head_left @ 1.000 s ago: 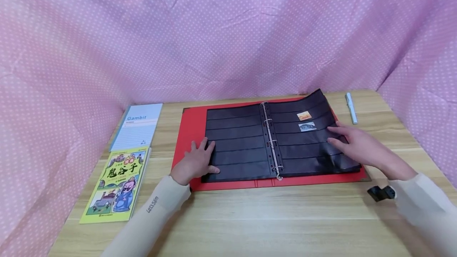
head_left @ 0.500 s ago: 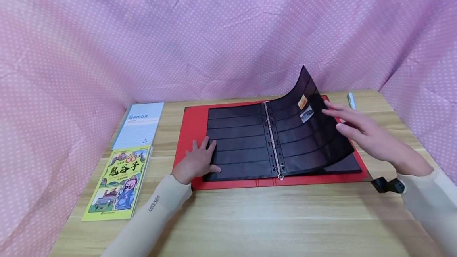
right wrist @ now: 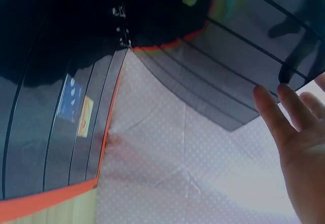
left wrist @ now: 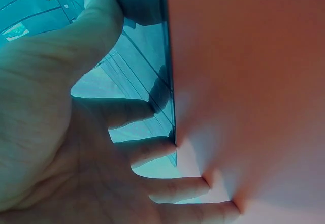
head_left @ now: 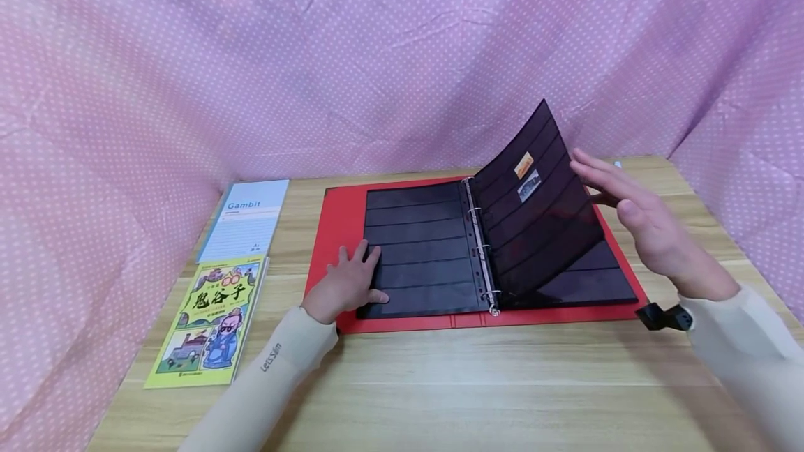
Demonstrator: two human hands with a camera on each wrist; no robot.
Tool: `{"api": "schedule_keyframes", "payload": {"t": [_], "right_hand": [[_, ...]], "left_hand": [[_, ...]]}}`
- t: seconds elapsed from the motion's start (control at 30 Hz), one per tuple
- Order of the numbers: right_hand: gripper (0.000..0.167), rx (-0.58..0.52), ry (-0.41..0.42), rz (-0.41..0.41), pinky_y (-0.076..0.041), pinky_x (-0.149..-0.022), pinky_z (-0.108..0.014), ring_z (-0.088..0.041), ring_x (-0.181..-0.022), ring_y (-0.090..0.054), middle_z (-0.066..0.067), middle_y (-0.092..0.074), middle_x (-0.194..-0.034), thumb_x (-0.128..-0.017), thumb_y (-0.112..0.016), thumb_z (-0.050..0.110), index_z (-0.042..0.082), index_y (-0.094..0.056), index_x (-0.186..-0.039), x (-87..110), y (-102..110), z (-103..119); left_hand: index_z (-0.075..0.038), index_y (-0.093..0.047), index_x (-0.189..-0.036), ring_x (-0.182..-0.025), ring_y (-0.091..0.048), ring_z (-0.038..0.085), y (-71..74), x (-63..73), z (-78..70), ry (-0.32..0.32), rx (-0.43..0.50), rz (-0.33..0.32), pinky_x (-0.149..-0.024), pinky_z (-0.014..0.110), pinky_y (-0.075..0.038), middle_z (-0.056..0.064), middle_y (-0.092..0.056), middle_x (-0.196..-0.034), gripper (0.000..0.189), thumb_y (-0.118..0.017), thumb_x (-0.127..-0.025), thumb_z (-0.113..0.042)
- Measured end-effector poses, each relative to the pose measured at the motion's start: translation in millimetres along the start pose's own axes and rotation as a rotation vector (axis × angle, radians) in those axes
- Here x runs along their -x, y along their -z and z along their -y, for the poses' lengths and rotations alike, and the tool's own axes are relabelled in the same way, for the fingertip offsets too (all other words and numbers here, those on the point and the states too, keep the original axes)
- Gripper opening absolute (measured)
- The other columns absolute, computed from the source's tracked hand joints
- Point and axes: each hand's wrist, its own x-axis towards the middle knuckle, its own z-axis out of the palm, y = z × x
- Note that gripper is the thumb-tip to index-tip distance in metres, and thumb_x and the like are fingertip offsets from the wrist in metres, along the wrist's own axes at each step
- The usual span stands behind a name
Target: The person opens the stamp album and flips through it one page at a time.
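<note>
A red ring binder (head_left: 333, 229) lies open on the wooden table with black strip-pocket pages. My left hand (head_left: 342, 284) rests with spread fingers on the left page (head_left: 417, 253) and the red cover beside it. The right page (head_left: 534, 229) stands lifted and bowed from the rings. Two stamps sit in its pockets, an orange stamp (head_left: 523, 165) and a grey stamp (head_left: 529, 186). My right hand (head_left: 653, 222) is at that page's outer edge, fingers nearly straight and touching it. Another black page (head_left: 597, 277) lies underneath. A blue stamp (right wrist: 71, 99) and a yellow stamp (right wrist: 85, 116) show in the right wrist view.
To the left lie a pale blue notebook (head_left: 245, 222) and a yellow-green comic book (head_left: 204, 323). A pen (head_left: 618, 164) is mostly hidden behind my right hand. A pink dotted cloth (head_left: 389, 61) hangs around the table.
The right page has risen from nearly flat to a steep slant, uncovering the page beneath. My right hand has moved up and away with it. The left hand stays in place.
</note>
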Motion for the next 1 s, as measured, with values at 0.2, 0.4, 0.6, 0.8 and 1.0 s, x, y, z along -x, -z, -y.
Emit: {"api": "schedule_keyframes", "payload": {"t": [0.2, 0.4, 0.6, 0.8, 1.0], "right_hand": [[0.06, -0.134, -0.023, -0.009, -0.033, -0.099, -0.022, -0.023, -0.135, -0.031, -0.016, -0.025, -0.152, -0.101, -0.043, 0.035, -0.006, -0.032, -0.143, -9.0, -12.7, -0.7], [0.065, -0.215, 0.025, 0.018, -0.026, -0.106, -0.027, -0.026, -0.135, -0.031, -0.017, -0.023, -0.152, -0.1, -0.044, 0.036, -0.003, -0.023, -0.147, -18.3, -29.2, 0.5], [0.066, -0.223, 0.062, 0.104, -0.033, -0.104, -0.03, -0.033, -0.135, -0.029, -0.025, -0.021, -0.151, -0.101, -0.041, 0.035, -0.006, -0.017, -0.147, -23.4, -47.4, -2.2], [0.056, -0.097, -0.036, 0.197, -0.037, -0.101, -0.028, -0.03, -0.129, -0.039, -0.021, -0.03, -0.148, -0.103, -0.039, 0.029, -0.001, -0.024, -0.148, -17.0, -60.1, -9.7], [0.051, 0.041, -0.183, 0.297, -0.034, -0.101, -0.026, -0.024, -0.129, -0.039, -0.004, -0.039, -0.145, -0.097, -0.049, 0.006, 0.013, -0.037, -0.146, -7.0, -72.5, -16.6]], "left_hand": [[-0.013, -0.023, -0.151, -0.135, -0.015, 0.05, -0.2, -0.7, 1.4, 0.0, 0.003, -0.004, -0.097, 0.063, -0.034, 0.019, -0.015, -0.153, 0.098, -0.075, -0.075, -0.048], [-0.014, -0.023, -0.151, -0.135, -0.014, 0.049, -0.1, 0.0, 0.6, 0.002, 0.005, 0.006, -0.097, 0.062, -0.034, 0.018, -0.014, -0.154, 0.098, -0.075, -0.076, -0.047], [-0.015, -0.023, -0.151, -0.136, -0.014, 0.048, -0.3, 0.2, 0.3, 0.001, 0.006, 0.005, -0.098, 0.061, -0.034, 0.017, -0.014, -0.154, 0.098, -0.075, -0.075, -0.047], [-0.015, -0.029, -0.149, -0.131, -0.025, 0.044, -2.7, -0.4, 4.7, -0.038, -0.018, -0.054, -0.096, 0.058, -0.038, 0.017, -0.022, -0.151, 0.097, -0.077, -0.072, -0.051], [-0.017, -0.033, -0.148, -0.126, -0.031, 0.038, -1.9, -0.2, 18.5, -0.118, -0.016, -0.097, -0.093, 0.053, -0.037, 0.015, -0.026, -0.149, 0.094, -0.073, -0.073, -0.056]]}}
